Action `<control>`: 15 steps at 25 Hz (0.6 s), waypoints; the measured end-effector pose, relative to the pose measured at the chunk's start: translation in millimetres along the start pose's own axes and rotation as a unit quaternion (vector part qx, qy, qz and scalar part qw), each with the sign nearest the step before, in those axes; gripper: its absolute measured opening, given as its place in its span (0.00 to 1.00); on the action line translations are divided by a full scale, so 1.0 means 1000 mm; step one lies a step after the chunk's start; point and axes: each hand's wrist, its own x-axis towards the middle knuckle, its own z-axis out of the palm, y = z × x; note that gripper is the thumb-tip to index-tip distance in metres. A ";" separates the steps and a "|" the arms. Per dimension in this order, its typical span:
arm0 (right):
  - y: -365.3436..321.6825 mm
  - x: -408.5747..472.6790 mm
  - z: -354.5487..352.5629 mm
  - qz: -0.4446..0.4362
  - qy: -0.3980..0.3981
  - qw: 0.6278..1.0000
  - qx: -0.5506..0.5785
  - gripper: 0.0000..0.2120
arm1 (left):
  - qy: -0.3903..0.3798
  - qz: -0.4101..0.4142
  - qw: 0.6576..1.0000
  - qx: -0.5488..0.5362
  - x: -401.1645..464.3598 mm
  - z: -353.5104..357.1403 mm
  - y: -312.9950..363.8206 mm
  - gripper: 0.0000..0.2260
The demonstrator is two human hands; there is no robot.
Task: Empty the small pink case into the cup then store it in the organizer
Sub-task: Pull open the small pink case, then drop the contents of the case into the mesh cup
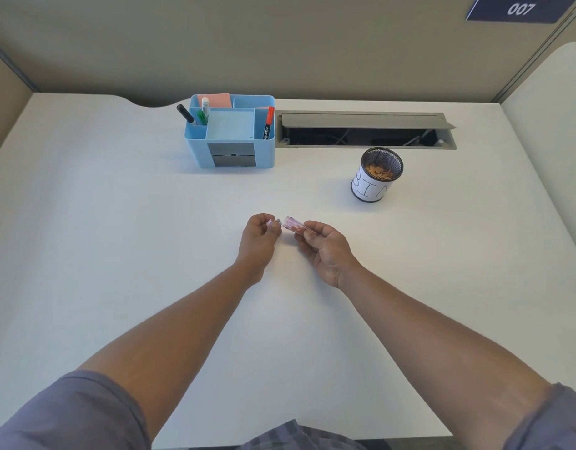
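Note:
The small pink translucent case (293, 225) is held just above the white desk at its middle, gripped by the fingers of my right hand (325, 251), its open end pointing left. A small pink piece (271, 223), apparently the case's cap, is pinched in my left hand (259, 240), a short gap away from the case. The black mesh cup (377, 175) with a white "BIN" label stands to the right and farther back, with orange bits inside. The blue organizer (231, 133) stands at the back centre, with markers and note pads in it.
An open cable tray slot (364, 131) lies in the desk behind the cup. Beige partition walls close off the back and sides. White desk surface (117, 222) stretches out to the left of my hands.

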 end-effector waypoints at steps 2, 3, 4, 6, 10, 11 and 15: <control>-0.004 -0.001 -0.006 -0.012 0.012 1.000 0.021 0.10 | 0.005 0.011 0.999 0.030 0.003 0.005 0.002 0.02; -0.006 -0.001 -0.009 -0.020 0.019 0.999 0.038 0.10 | 0.005 0.017 0.999 0.044 0.005 0.008 0.003 0.03; -0.009 -0.001 -0.013 -0.031 0.027 0.998 0.053 0.10 | 0.004 0.024 0.998 0.061 0.007 0.010 0.004 0.03; -0.020 -0.001 -0.018 -0.068 0.042 0.995 0.054 0.10 | 0.005 0.037 0.994 0.099 0.012 0.019 0.007 0.04; -0.051 0.004 -0.021 -0.179 0.098 0.979 -0.017 0.11 | -0.007 0.041 0.989 0.144 0.021 0.041 0.013 0.06; -0.060 0.005 -0.022 -0.206 0.125 0.970 -0.029 0.12 | -0.009 0.040 0.988 0.150 0.024 0.047 0.015 0.06; -0.094 0.007 -0.025 -0.298 0.201 0.933 -0.023 0.13 | -0.018 0.033 0.987 0.154 0.037 0.060 0.020 0.06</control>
